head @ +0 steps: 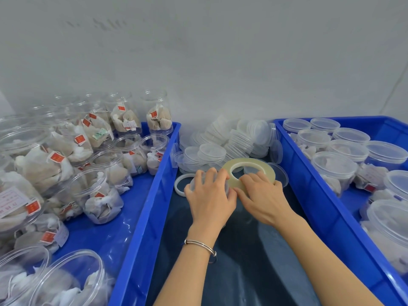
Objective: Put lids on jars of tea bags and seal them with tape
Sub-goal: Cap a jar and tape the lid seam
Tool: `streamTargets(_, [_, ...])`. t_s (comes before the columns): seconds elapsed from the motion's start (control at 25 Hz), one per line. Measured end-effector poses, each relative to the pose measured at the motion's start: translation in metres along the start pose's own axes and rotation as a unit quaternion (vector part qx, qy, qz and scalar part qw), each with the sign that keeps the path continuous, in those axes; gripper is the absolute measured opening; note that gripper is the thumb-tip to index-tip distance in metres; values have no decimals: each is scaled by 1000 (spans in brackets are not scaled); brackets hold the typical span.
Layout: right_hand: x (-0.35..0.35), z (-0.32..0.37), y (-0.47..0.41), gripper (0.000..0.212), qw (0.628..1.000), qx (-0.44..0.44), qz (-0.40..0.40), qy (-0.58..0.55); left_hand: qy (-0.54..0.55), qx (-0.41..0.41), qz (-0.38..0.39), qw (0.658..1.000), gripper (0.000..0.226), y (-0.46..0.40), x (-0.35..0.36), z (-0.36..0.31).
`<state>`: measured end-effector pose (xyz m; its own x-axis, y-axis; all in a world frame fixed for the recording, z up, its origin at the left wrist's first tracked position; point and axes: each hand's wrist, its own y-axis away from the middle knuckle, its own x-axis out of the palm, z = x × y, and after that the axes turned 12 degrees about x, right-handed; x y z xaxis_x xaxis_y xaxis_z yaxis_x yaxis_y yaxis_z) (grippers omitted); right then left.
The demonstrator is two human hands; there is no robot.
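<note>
Your left hand [209, 196] curls over the top of a lidded jar [195, 184] in the middle of the frame, fingers wrapped round its rim, while your right hand [262, 196] pinches the roll of clear tape [248, 173] against the jar's side; this looks like the taping of one jar in progress, though the tape's free end is hidden under your fingers. Judging by how things lie, much is left: the blue bin [167, 149] on the left of the frame holds many open jars of tea bags [103, 195] with no lids, while the blue bin [309, 173] on the right holds the lidded jars [334, 166], and I cannot tell whether those are taped. A heap of loose lids [223, 146] sits just beyond your hands, near the wall. You work in a narrow channel on the dark desk [254, 272] between the two bin walls, which close in on both sides, so turning the jar will call for tight elbows; the open room is toward the lower edge of the frame. A loose white ring [180, 185] lies just left of the jar.
</note>
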<state>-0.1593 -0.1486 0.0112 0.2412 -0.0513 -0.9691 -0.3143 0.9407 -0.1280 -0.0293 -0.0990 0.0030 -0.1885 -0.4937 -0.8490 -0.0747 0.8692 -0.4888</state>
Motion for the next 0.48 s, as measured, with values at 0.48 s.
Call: streamTargets(0.48, [13,-21,78,30,984,118,-9,-136,78,-113,44,990,18,-48,-7,29])
